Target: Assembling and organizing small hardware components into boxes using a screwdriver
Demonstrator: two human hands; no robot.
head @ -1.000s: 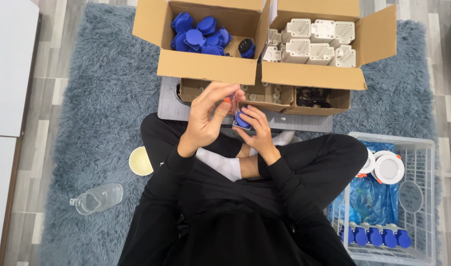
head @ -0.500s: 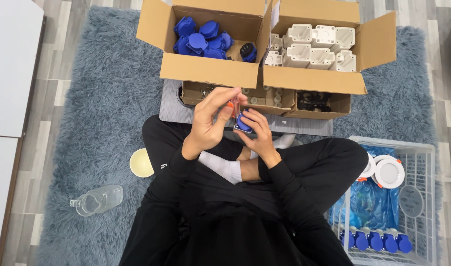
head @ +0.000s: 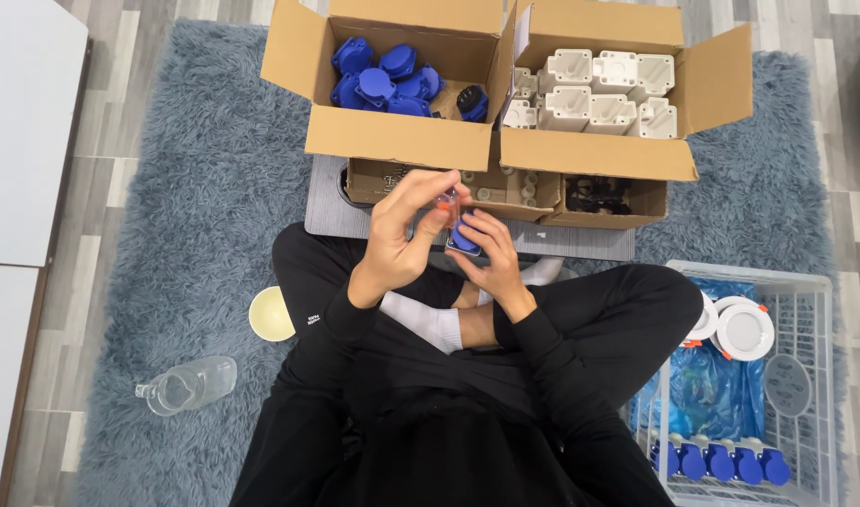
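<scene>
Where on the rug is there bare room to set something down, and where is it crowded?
Bare rug lies left of the box of blue parts, above the cup and clear jug. A smaller patch lies between the box of white parts and the white basket. It is crowded in front, where the left hand and right hand meet by the small boxes.
</scene>
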